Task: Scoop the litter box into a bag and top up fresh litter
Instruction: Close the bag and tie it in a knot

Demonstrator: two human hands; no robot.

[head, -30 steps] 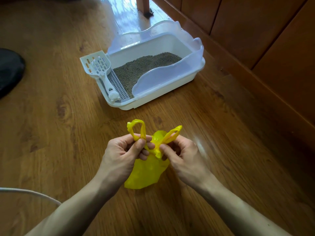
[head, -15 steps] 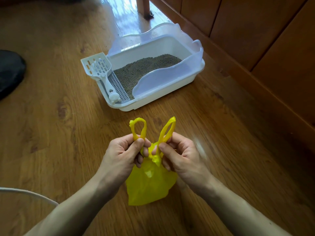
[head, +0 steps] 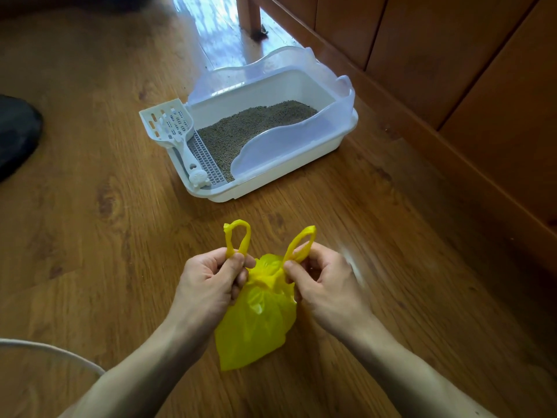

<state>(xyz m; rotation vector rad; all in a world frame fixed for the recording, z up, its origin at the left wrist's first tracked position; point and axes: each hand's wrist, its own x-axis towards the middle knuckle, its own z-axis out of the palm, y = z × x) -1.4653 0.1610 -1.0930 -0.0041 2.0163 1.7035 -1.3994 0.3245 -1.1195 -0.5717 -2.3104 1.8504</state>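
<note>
Yellow bag (head: 256, 324); white litter box (head: 271, 182); grey-brown litter (head: 250, 128).

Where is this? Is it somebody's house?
Probably yes, a room in a home with a cat. There is a wooden floor, wood-panelled cabinets or wall, and a litter box with a scoop resting on it.

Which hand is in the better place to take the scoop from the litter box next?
Probably the left hand. The white scoop lies on the left end of the litter box, on that hand's side. The right hand would have to cross over. Both hands now pinch the yellow bag handles, so one must release first.
</note>
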